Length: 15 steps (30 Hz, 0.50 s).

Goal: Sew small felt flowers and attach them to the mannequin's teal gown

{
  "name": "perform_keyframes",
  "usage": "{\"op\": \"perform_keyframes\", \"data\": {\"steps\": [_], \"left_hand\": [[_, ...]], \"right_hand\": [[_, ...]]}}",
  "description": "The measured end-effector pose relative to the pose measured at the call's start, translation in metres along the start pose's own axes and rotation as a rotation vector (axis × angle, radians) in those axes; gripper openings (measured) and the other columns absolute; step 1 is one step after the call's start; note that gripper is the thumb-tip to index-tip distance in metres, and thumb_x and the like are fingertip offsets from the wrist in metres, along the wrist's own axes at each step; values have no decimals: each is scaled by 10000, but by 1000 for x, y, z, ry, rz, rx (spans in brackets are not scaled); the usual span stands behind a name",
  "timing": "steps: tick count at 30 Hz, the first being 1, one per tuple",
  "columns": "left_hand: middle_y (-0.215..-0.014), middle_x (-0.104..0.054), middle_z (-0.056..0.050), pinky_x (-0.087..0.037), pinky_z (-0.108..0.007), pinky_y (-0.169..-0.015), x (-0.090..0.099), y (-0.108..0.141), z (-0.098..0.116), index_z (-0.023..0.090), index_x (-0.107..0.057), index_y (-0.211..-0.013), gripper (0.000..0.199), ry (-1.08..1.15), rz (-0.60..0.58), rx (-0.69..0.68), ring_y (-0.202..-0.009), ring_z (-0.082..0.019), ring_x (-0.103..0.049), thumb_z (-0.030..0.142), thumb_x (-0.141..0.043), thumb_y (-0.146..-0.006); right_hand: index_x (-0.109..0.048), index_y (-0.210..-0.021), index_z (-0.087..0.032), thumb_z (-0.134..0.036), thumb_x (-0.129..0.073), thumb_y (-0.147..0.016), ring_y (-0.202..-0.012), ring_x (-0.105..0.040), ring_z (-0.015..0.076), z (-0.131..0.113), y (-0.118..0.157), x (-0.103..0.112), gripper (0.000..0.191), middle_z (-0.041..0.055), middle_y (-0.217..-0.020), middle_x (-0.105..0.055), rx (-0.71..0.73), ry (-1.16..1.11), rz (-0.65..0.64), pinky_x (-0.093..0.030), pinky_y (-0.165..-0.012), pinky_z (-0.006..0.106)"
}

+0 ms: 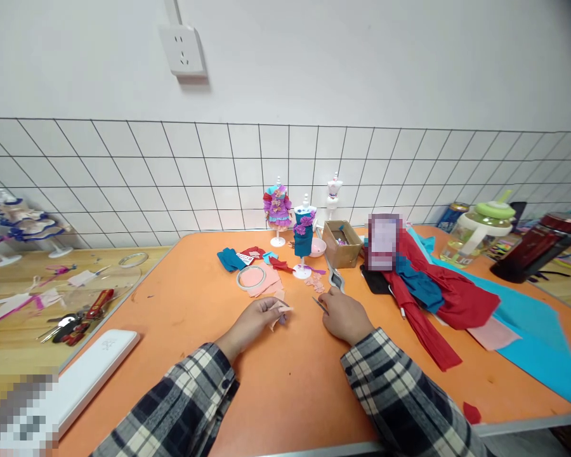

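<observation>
My left hand (259, 315) is closed on a small scrap of light pink fabric (278, 315), pinched between thumb and fingers above the orange table. A short way to the right, my right hand (347, 315) is closed around a slim, pointed metal tool (320, 304). Its tip points toward the left hand; the rest is hidden by the fingers, so I cannot tell its kind. Just beyond the right hand lies a grey metal tool (335, 279). Small pink cut pieces (316, 282) are scattered beside it. A mini dress form in a teal dress (303, 238) stands behind them.
Pink cloth (266, 287) lies under a clear ring (251, 277). At the back are a cardboard box (341, 244) and a propped phone (383, 244). Red fabric (457, 295), a jug (478, 235) and a dark flask (533, 251) are at right; a white power bank (90, 374) is left.
</observation>
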<state>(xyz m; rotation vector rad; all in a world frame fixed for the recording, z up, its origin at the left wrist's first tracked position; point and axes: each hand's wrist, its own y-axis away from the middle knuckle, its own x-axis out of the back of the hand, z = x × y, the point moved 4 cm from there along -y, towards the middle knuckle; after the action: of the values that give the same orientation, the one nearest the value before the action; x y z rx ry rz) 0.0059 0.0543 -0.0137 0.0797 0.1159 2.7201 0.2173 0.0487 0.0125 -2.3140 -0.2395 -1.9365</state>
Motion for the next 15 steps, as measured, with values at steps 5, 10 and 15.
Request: {"op": "perform_keyframes", "data": {"steps": [5,10,15], "left_hand": [[-711,-658,-42,-374,-222,-565,4,-3,-5,134,-652,-791,234,199,74,7,-662,-143,-585,363,-694,-766],[-643,-642,-30,-425,-253,-637,4,-5,-7,128,-640,-769,278,352,90,16,-656,-155,-610,401,-692,-776],[-720,-659,-35,-416,-224,-566,7,-5,-10,118,-654,-874,238,448,147,102,-646,-131,-597,325,-713,-773]], "right_hand": [[-618,-1065,-164,-185,-511,-838,-918,-652,276,-4,11,3,252,144,-1039,-647,-98,101,-84,-429,-676,325],[-628,-1032,-116,-123,-461,-872,-916,-662,272,-14,10,-4,231,170,-997,-669,-47,147,-96,-454,-687,323],[-669,-959,-121,-206,-499,-889,-919,-660,281,-19,7,-4,203,173,-963,-672,-21,118,-92,-471,-700,328]]}}
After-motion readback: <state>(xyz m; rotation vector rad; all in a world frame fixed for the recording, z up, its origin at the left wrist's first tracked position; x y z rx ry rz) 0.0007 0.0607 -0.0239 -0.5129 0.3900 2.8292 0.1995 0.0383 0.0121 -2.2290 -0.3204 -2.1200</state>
